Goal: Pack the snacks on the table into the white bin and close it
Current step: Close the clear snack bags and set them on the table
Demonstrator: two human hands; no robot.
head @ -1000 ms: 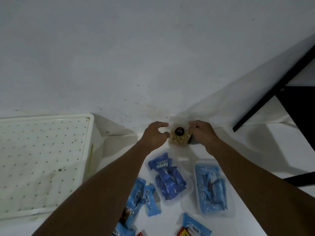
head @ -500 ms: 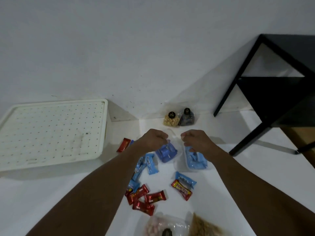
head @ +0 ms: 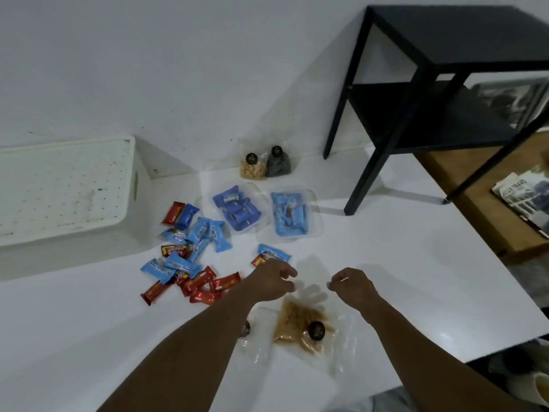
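The white bin (head: 68, 188) stands at the left with its perforated lid on top. Blue and red snack bars (head: 190, 257) lie scattered in the middle of the white table (head: 401, 278). Two clear trays hold dark blue packets (head: 236, 208) and light blue packets (head: 289, 217). Two small bags with black caps, one tan (head: 252, 166) and one dark (head: 277, 162), stand by the wall. My left hand (head: 271, 279) and my right hand (head: 352, 285) hover with fingers curled and nothing in them, just beyond a clear bag of tan snacks (head: 300, 324) near the table's front.
A black side table (head: 430, 93) stands on the table's far right corner area. Beyond the right edge is a wooden surface (head: 463, 185) with a newspaper (head: 523, 197). Another clear bag (head: 246, 331) lies partly under my left forearm.
Both hands have pulled back from the small bags by the wall toward the table's front. The view has tilted, showing more of the near table and the tan snack bag.
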